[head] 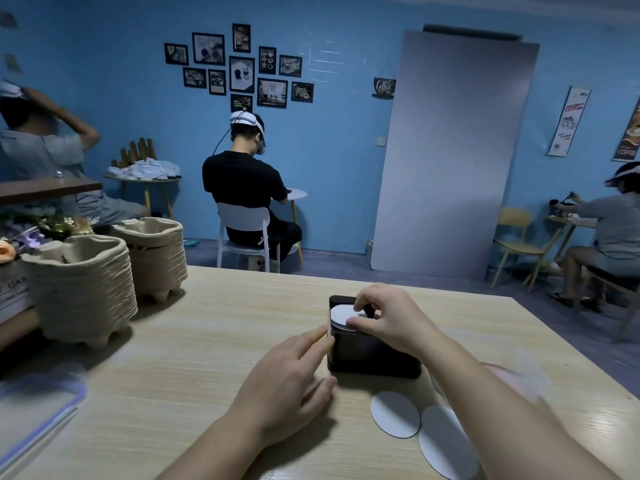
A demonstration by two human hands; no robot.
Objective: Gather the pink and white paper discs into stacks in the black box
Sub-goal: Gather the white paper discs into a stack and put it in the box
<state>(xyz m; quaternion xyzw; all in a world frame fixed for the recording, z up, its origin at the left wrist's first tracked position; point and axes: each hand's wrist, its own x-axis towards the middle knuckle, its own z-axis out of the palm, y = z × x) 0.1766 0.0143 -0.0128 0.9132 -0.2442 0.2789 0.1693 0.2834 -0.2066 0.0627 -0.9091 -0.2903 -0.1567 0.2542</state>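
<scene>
The black box [370,355] stands on the wooden table [207,341], in front of me. A stack of white discs [341,315] shows at its open top, left side. My right hand [384,318] hovers over the box top, fingers curled, pinching the edge of a disc at the stack. My left hand [291,372] rests against the box's left wall, fingers straight, thumb at its lower corner. Two white discs [394,414] [446,441] lie flat on the table near the box's front. A pink disc [512,379] shows blurred beyond my right forearm.
Two tall stacks of pulp cup trays [83,285] [156,258] stand at the table's left. A clear plastic lid or box [38,410] lies at the near left edge. Other people sit at small tables behind.
</scene>
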